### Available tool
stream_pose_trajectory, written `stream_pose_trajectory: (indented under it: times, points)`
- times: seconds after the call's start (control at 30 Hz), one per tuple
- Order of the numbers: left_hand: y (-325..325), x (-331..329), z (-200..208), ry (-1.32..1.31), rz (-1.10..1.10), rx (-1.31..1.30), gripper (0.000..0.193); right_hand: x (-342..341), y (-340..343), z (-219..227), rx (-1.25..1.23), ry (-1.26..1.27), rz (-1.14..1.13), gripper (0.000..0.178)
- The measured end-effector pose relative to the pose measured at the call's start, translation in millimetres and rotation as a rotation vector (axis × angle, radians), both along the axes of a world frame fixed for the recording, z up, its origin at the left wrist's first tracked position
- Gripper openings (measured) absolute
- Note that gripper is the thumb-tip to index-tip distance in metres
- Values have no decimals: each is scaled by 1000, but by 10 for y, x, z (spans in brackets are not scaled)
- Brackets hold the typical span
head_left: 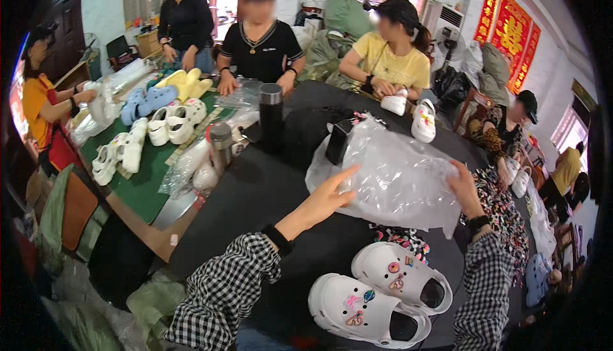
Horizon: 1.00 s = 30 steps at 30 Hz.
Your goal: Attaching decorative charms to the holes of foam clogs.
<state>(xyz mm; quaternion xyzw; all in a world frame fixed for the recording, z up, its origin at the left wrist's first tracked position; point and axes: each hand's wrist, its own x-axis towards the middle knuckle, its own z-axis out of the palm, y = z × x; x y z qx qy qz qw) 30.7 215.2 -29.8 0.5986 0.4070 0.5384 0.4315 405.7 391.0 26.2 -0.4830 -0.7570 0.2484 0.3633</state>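
Note:
A sheet-like clear plastic bag (399, 182) lies crumpled on the black table in front of me. My left hand (327, 199) is at its left edge, index finger and thumb stretched apart. At the bag's right edge is my right hand (465, 189), fingers spread against the plastic; the far fingers are partly hidden. Closer to me, between my forearms, sits a pair of white clogs (367, 306) decorated with colourful charms. A small black box (337, 143) stands at the bag's left side. Loose charms (405, 242) show from under the bag's near edge.
Many small charms (501, 223) cover the table's right side. A black flask (271, 118) and a steel flask (221, 143) stand left. Several clogs (131, 150) rest on a green-topped table (143, 188). Co-workers surround the tables; one in yellow (396, 64) handles a white clog (394, 103).

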Motion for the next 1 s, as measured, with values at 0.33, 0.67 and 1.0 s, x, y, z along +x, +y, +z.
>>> stream_pose_trajectory:
  times: [0.33, 0.67, 1.0]
  points:
    - [-6, -117, -471, 478, 233, 0, 42, -436, 303, 264, 98, -694, -108, 67]
    - [-11, -57, -504, 752, 345, 316, 43, -2908, 223, 566, 489, -696, 444, 50]
    - [-15, 49, -539, 907, 512, 407, 35, -3190, 347, 78, 100, -882, 89, 73]
